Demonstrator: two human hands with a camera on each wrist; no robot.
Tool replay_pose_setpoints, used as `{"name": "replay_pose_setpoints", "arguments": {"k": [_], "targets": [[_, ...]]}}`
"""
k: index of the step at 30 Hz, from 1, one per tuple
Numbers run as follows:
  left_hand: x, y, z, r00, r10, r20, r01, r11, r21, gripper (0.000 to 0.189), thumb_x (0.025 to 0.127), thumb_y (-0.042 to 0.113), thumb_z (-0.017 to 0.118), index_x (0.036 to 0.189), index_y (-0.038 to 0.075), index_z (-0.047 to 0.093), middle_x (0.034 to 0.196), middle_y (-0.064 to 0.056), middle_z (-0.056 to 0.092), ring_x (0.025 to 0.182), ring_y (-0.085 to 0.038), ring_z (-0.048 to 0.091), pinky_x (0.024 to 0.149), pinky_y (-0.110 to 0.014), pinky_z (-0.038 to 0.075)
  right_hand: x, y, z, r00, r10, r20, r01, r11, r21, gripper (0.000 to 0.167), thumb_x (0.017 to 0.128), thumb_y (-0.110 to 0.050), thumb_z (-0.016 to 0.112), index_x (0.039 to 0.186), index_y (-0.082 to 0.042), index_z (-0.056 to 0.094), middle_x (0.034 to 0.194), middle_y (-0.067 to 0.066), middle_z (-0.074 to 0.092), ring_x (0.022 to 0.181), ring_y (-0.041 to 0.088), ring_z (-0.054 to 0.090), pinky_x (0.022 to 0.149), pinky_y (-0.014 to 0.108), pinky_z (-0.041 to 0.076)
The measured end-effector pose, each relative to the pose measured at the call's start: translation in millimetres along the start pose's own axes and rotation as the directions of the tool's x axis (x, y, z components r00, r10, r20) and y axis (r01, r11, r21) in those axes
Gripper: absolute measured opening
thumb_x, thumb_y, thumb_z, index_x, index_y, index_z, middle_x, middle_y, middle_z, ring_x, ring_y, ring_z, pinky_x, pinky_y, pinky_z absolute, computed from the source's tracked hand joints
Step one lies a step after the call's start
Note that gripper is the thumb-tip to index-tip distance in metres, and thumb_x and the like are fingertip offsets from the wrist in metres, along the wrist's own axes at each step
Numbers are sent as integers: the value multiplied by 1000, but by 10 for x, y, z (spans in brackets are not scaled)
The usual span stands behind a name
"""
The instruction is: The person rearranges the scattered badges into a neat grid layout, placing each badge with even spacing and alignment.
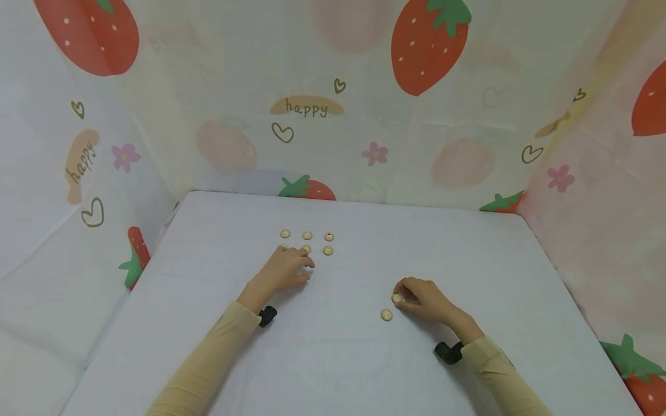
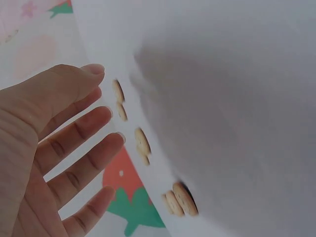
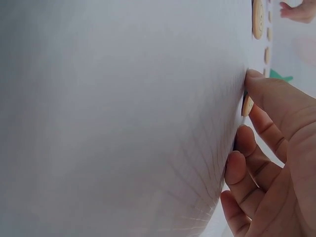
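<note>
My right hand (image 1: 424, 297) rests low at the right of the table, thumb and index finger at opposite edges of a round wooden button (image 1: 396, 298). In the right wrist view that button (image 3: 248, 105) shows between the thumb and index finger, flat near the cloth. Another button (image 1: 387, 315) lies just nearer. My left hand (image 1: 283, 268) hovers beside the buttons at the left with relaxed, spread fingers and holds nothing. It partly covers the near row, where a button (image 1: 328, 251) shows beyond its fingertips. Behind is a far row of buttons (image 1: 307, 236).
A white cloth covers the table (image 1: 333, 346). Printed fabric (image 1: 234, 81) with strawberries stands around the back and both sides. Black straps with small devices (image 1: 448, 352) sit at both wrists.
</note>
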State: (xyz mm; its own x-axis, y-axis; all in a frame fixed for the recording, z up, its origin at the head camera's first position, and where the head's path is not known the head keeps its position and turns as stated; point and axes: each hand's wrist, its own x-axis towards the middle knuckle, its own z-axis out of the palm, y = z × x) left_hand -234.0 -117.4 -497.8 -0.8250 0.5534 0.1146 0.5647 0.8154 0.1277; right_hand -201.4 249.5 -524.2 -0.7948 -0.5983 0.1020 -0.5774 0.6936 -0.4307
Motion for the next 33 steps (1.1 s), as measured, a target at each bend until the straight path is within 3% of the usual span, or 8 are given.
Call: {"name": "replay_pose_setpoints", "arguments": {"k": [16,25,33], "targets": [[149,409,79,988,154,-33,-155,987,-46,20,80,26,70,100,20,70,96,4,63,91,-16,60,82,-40,45,8,11,7,1000,0,-3,0,1000,14,21,85,-30,66,100,-17,60,82,-10,53,75,5,47,69,25,42],[230,631,103,983,180,31,-178,982,-56,22,83,29,68,103,22,70,99,6,63,91,-13,59,82,-37,44,10,7,10,1000,3,-10,-3,1000,11,22,84,-29,67,100,-16,60,83,-9,54,76,6,48,71,26,42],[319,898,137,965,246,87,-244,969,-36,25,83,33,67,106,24,69,99,8,63,92,-12,58,82,-35,44,10,-10,9,1000,24,-8,-24,1000,9,22,84,-29,67,100,-15,60,82,-7,54,76,8,48,71,26,41]]}}
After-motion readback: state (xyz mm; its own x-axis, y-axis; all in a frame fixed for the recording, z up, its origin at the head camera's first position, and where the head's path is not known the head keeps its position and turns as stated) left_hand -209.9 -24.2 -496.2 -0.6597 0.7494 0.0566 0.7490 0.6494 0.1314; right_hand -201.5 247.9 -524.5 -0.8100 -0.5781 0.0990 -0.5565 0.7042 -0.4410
